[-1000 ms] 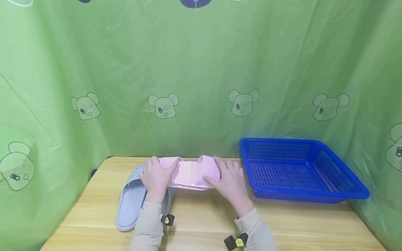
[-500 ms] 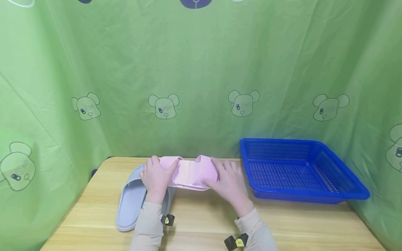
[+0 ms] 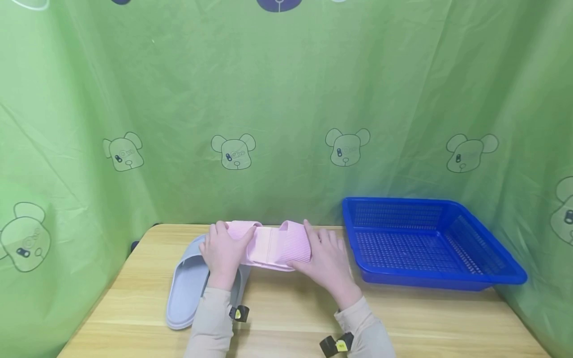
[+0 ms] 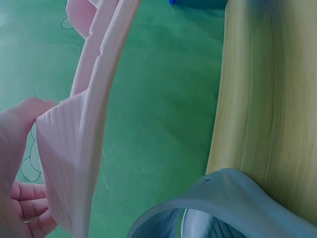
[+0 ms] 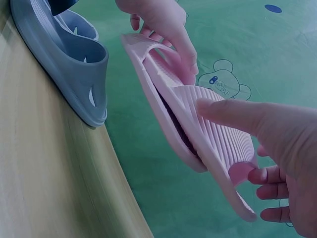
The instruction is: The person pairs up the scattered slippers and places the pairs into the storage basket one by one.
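Observation:
Two pink slippers are held together above the back of the table, their soles overlapping in the middle and their ribbed straps at opposite ends. My left hand (image 3: 223, 251) grips the left pink slipper (image 4: 64, 158) at its strap, thumb on the strap's inner edge and fingers round the far side. My right hand (image 3: 329, 258) holds the right pink slipper (image 5: 223, 129), thumb pressed on the ribbed strap and fingers bent near its toe opening. A narrow dark gap shows between the soles in the right wrist view. Grey slippers (image 3: 183, 293) lie below my left forearm, partly hidden by it.
A blue plastic basket (image 3: 429, 283) with mesh walls stands on the right of the wooden table (image 3: 286, 318). Green curtain (image 3: 286, 99) with bear-head prints hangs close behind the table and along both sides.
The right pink slipper has shifted slightly left, closer over the other one. My right hand's fingers have changed position a little on it. My left hand stays nearly still.

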The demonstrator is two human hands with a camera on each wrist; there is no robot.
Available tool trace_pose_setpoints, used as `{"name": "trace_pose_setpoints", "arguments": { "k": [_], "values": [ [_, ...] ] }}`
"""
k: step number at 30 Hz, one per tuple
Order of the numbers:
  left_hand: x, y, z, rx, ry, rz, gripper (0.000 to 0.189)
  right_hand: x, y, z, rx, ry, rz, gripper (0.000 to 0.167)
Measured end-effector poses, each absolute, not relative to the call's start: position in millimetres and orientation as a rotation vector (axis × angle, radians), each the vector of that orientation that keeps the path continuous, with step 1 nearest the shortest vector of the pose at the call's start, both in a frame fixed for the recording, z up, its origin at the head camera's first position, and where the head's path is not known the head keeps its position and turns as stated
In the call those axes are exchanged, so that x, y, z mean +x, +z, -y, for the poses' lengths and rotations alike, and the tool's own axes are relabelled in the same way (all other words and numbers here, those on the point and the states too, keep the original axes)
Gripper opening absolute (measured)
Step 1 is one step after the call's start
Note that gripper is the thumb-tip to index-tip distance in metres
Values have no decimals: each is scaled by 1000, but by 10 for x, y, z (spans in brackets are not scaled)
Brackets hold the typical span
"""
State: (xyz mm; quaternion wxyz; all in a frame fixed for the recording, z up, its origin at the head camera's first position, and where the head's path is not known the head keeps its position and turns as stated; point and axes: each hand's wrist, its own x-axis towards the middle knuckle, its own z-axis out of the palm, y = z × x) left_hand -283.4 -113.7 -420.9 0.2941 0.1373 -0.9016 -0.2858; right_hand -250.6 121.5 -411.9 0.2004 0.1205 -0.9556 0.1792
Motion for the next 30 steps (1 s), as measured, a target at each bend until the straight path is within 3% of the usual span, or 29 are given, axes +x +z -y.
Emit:
{"name": "trace_pose_setpoints", "arguments": {
  "k": [13, 30],
  "values": [
    [-2821, -4194, 1112, 324, -752, 2323, 73, -2532, -4132, -1213, 295, 467, 2692, 116],
    [-2813, -4179, 1127, 317, -779, 2298, 75, -2552, -4176, -1229, 289, 558, 2614, 108]
  ]
}}
